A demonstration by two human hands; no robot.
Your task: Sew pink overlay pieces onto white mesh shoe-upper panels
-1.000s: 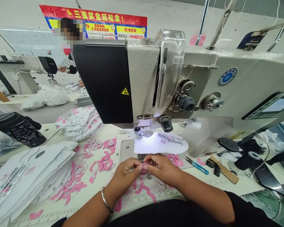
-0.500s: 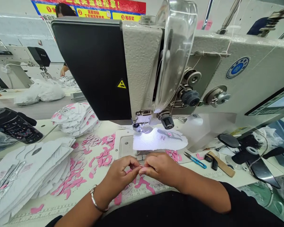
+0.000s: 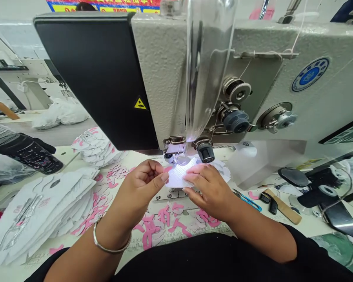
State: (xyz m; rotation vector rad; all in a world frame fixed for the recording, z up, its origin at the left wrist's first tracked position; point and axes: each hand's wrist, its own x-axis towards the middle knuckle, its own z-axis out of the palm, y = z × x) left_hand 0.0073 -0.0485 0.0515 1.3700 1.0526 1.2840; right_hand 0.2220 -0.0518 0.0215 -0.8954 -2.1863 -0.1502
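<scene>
A white mesh shoe upper (image 3: 175, 177) lies under the lit needle area of a sewing machine (image 3: 164, 78). My right hand (image 3: 208, 188) holds its near edge, with fingers on top of the mesh and the thumb low at the front. At the upper's left end, my left hand (image 3: 142, 188) is closed in a pinch on a small pink piece (image 3: 166, 169), only partly visible between thumb and forefinger. The presser foot (image 3: 170, 157) stands just behind the upper. The far right part of the upper is partly covered by my right hand.
Loose pink pieces (image 3: 164, 215) are scattered along the front. Stacked white uppers (image 3: 53, 203) lie left, with another pile (image 3: 98, 147) behind and a dark bottle (image 3: 29, 152) beside. Blue thread snips (image 3: 248, 200) and a black thread spool (image 3: 319, 196) lie right.
Both hands have risen from the table's front edge to the shoe upper and moved apart. My right hand has taken hold of the upper. The camera view has moved closer to the machine.
</scene>
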